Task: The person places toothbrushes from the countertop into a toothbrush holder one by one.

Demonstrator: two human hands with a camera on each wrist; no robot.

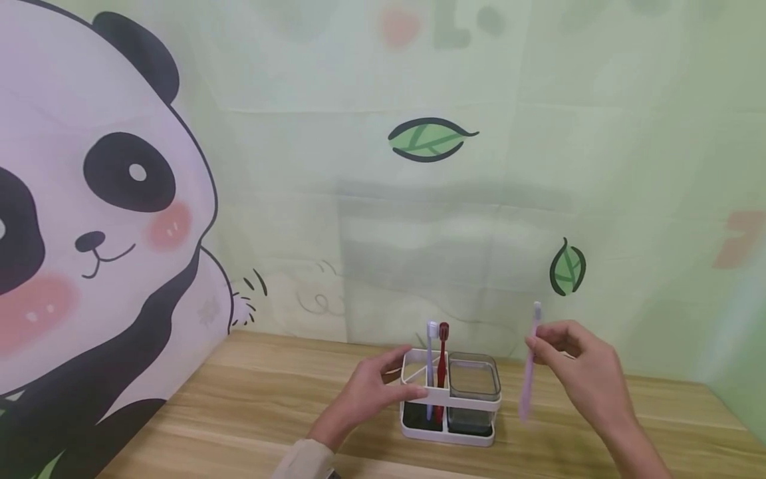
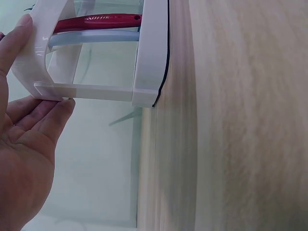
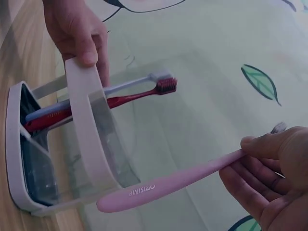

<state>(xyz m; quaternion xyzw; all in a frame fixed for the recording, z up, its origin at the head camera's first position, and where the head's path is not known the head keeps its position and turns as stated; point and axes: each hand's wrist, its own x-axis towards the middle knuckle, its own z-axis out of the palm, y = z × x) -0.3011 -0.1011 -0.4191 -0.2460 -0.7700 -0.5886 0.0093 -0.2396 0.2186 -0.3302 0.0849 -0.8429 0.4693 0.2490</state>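
Observation:
A white toothbrush holder (image 1: 449, 436) with a dark base stands on the table. My left hand (image 1: 372, 387) grips its upper frame at the left, thumb on the front bar and fingers at the far side. In the holder's middle slot, a pale blue toothbrush (image 1: 429, 359) and a red toothbrush (image 1: 443, 356) stand close together, bristles up. The holder's right side carries a clear cup (image 1: 475, 378). To the right, my right hand (image 1: 589, 372) pinches a pink toothbrush (image 3: 178, 182) near its neck. That brush hangs above the table, handle end down, apart from the holder.
The wood-grain table (image 1: 239, 406) runs back to a pale green cloth (image 1: 287, 146) hanging behind it. A large panda (image 1: 90, 219) and leaves (image 1: 427, 141) are printed on the cloth.

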